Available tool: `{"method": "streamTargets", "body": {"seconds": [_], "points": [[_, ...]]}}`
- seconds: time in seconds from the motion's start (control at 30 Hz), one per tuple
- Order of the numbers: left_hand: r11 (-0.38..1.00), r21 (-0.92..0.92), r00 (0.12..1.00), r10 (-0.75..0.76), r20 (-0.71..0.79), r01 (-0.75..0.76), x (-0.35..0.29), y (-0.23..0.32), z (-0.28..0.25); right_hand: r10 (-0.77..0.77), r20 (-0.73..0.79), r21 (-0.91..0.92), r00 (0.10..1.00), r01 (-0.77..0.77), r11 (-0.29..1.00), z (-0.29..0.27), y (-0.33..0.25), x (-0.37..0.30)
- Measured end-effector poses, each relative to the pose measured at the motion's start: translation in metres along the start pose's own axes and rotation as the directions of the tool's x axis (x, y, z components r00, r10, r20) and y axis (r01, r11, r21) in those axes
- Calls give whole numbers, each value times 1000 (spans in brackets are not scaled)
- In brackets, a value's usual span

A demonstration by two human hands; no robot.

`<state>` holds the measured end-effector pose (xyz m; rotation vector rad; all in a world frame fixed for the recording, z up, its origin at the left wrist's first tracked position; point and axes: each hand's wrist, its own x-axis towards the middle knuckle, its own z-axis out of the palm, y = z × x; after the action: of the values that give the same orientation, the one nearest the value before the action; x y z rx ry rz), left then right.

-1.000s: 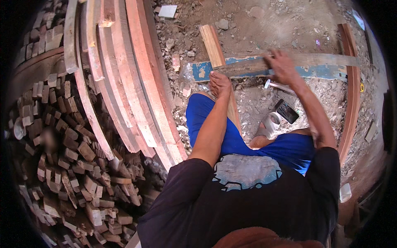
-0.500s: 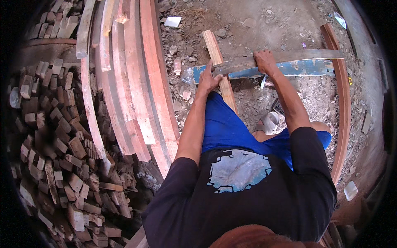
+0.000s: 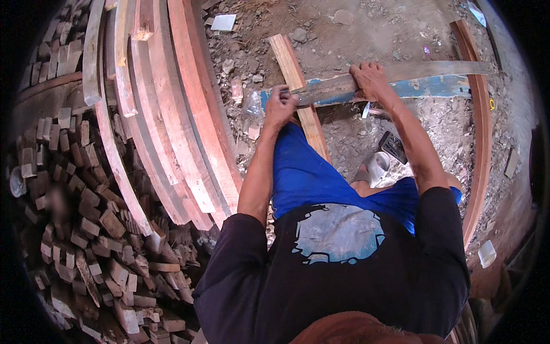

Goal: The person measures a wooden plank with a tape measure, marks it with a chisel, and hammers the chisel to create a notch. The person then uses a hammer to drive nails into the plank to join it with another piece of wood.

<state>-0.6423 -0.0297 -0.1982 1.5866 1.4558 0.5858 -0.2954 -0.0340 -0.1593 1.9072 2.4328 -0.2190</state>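
Note:
A long weathered grey plank (image 3: 412, 70) lies across two timbers in front of me. Under it, and partly covered by it, is a board with chipped blue paint (image 3: 421, 89). My right hand (image 3: 369, 80) is closed over the plank left of its middle, with fingers bent over the far edge. At the plank's left end is my left hand (image 3: 281, 106), its slightly blurred fingers curled in against that end. A short light timber (image 3: 312, 129) supports the left part, beside my left knee. The right part crosses a long reddish-brown timber (image 3: 479, 149).
Long sawn beams (image 3: 197, 97) are stacked on my left, beside a big heap of wood offcuts (image 3: 91, 229). A dark patterned object (image 3: 393, 147) lies by my sandalled foot (image 3: 375, 167). A white tile-like piece (image 3: 223, 23) and a pale plastic cup (image 3: 487, 254) lie on the rubble-strewn dirt.
My left fingers have gone from outstretched along the plank's end to curled in. My right hand keeps its hold on the plank. The whole view has shifted slightly.

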Motion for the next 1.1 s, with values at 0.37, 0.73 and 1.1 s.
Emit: {"method": "streamTargets", "body": {"seconds": [0.37, 0.73, 1.1], "points": [[964, 170, 977, -190, -101, 205, 21, 23, 4, -236, 388, 611, 891, -57, 790, 41, -63, 101], [965, 258, 966, 112, -233, -50, 18, 17, 14, -82, 230, 682, 970, -100, 724, 24, -64, 68], [707, 578, 899, 423, 118, -408, -4, 40, -8, 500, 61, 540, 864, -450, 711, 17, 82, -154]]}}
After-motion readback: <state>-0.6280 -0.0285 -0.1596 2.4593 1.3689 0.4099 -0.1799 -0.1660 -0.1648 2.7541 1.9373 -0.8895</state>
